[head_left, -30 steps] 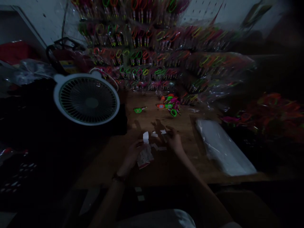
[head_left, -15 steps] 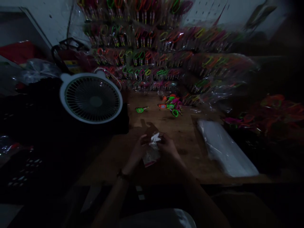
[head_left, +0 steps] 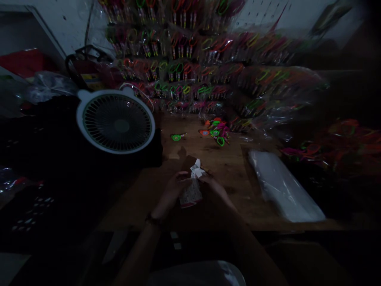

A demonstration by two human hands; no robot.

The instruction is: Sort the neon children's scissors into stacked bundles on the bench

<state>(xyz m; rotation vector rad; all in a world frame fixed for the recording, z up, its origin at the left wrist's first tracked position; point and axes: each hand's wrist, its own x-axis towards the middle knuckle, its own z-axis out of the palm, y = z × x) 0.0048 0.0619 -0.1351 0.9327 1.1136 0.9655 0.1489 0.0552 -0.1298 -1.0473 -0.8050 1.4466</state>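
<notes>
The left grip [head_left: 173, 189] is nearly closed, its thumb and fingers curled on the upper left part of a small clear packet [head_left: 191, 195] printed with dark lines and a red band along the bottom; the lettering is too dim and small to read. The right grip [head_left: 214, 187] has its fingertips at white paper slips [head_left: 197, 170] by the packet's top; whether it pinches them I cannot tell. One slip points upward from the others, and faint print shows on them. Packet and slips sit between the two hands, over the worktop [head_left: 229, 190], nearer its front edge than its back.

Beyond the hands, a strip of wood shows up to a single green watch [head_left: 176, 137] and, right of it, a heap of green, orange and pink watches [head_left: 214, 133]. On the right, wood runs from the right forearm to a stack of clear bags [head_left: 285, 188], whose lower end nears the front edge. A white-rimmed fan [head_left: 116, 121] bounds the left side. Behind, bagged coloured bands [head_left: 178, 69] hang in rows along the back.
</notes>
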